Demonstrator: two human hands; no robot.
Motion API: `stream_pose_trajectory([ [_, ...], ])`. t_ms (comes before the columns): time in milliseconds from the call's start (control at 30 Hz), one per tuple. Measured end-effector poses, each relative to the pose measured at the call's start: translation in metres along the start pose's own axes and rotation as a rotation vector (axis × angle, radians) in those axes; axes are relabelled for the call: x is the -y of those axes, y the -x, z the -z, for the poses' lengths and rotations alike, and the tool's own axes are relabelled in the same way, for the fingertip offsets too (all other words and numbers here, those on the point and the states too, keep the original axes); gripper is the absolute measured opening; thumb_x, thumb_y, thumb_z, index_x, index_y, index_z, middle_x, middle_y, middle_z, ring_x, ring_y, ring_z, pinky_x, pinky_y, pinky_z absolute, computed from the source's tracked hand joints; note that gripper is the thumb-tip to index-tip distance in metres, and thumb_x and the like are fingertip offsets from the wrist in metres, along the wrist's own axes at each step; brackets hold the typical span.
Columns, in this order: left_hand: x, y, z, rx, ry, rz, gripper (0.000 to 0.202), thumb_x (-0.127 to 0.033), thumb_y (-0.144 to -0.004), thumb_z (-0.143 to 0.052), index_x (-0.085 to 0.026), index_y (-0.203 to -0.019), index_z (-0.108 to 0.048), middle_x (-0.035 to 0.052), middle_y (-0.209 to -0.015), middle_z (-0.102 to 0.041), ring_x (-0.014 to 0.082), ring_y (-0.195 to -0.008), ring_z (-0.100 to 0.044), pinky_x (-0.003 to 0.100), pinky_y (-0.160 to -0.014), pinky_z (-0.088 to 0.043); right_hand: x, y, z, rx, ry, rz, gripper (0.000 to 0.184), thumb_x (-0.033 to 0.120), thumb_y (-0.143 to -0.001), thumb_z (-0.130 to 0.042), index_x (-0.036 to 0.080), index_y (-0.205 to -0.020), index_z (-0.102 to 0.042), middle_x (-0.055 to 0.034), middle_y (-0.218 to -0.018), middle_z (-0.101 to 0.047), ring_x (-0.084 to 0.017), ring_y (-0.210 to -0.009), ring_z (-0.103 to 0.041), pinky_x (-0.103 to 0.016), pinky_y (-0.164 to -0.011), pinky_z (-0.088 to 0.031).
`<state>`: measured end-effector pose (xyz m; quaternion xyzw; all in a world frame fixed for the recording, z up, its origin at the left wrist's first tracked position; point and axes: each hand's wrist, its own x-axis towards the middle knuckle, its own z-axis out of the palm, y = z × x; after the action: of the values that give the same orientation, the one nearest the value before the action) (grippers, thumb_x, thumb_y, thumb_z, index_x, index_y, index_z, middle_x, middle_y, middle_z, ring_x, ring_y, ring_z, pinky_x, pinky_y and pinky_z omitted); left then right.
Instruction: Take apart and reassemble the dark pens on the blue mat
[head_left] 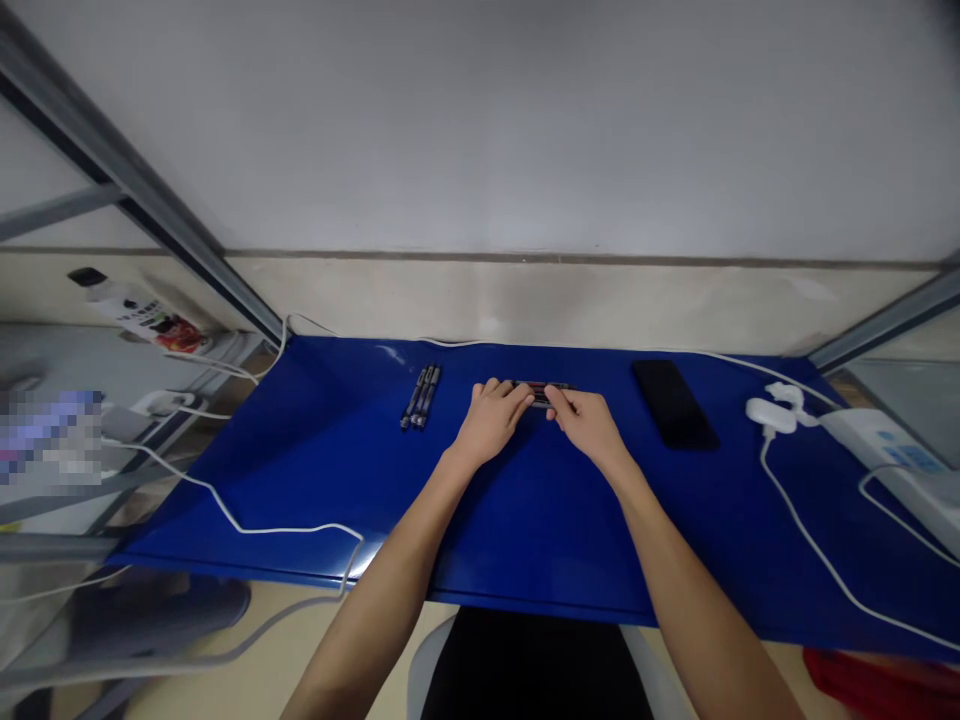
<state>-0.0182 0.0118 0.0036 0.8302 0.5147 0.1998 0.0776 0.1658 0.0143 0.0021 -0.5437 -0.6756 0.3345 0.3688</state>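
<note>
Three dark pens (420, 397) sit bunched on the blue counter (315, 480) over on the left, then the left hand (491, 420) and right hand (589, 428) seem to pinch both ends of a small dark bundle, probably more pens (541, 393), near the counter's far edge. A black phone (674, 404) lies just right of that, so a loose pinch could let pens spill, roll away or clack into the phone; the white cable (810, 560) could snag too.

The flat desk (300, 480) is glossy deep blue; the slim rectangular phone (674, 404) is black, the thin cable (300, 527) white, and the slender pens (420, 396) black with grey bands.
</note>
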Motion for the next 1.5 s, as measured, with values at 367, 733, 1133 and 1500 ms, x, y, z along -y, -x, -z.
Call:
stream_pose_trajectory([
  [367,0.001,0.0,-0.004,-0.006,0.012,0.006,0.04,-0.04,-0.104,-0.02,-0.023,-0.109,-0.057,0.0053,-0.103,-0.065,0.0211,-0.093,-0.049,0.034,-0.079,-0.029,0.002,0.001,0.0,0.05,0.0,0.09,0.027,0.049,-0.087,-0.059,0.023,-0.092,-0.066,-0.0029,-0.078,-0.071,-0.019,-0.065,-0.064,-0.03,-0.062,-0.046],
  [733,0.0,0.0,-0.007,-0.023,-0.002,-0.006,0.04,-0.039,-0.104,-0.02,-0.023,-0.11,-0.056,0.0048,-0.102,-0.065,0.0209,-0.091,-0.048,0.034,-0.077,-0.028,-0.002,-0.001,-0.001,0.03,0.066,0.126,0.029,0.046,-0.092,-0.052,0.022,-0.081,-0.065,-0.0042,-0.076,-0.071,-0.02,-0.07,-0.067,-0.031,-0.065,-0.048],
  [1133,0.002,-0.001,-0.01,-0.034,0.01,-0.028,0.039,-0.036,-0.104,-0.021,-0.02,-0.102,-0.057,0.0056,-0.098,-0.064,0.0203,-0.089,-0.048,0.034,-0.076,-0.029,-0.003,-0.002,-0.003,-0.022,0.2,0.144,0.045,0.044,-0.097,-0.042,0.02,-0.064,-0.06,-0.0048,-0.064,-0.067,-0.018,-0.056,-0.06,-0.03,-0.058,-0.042],
  [1500,0.001,-0.001,-0.009,-0.083,-0.064,-0.025,0.042,-0.038,-0.104,-0.023,-0.019,-0.097,-0.059,0.007,-0.094,-0.064,0.0217,-0.086,-0.047,0.035,-0.075,-0.029,-0.001,0.0,-0.007,-0.006,0.165,0.197,0.03,0.04,-0.096,-0.048,0.02,-0.082,-0.065,-0.0032,-0.071,-0.066,-0.016,-0.057,-0.057,-0.028,-0.056,-0.036],
])
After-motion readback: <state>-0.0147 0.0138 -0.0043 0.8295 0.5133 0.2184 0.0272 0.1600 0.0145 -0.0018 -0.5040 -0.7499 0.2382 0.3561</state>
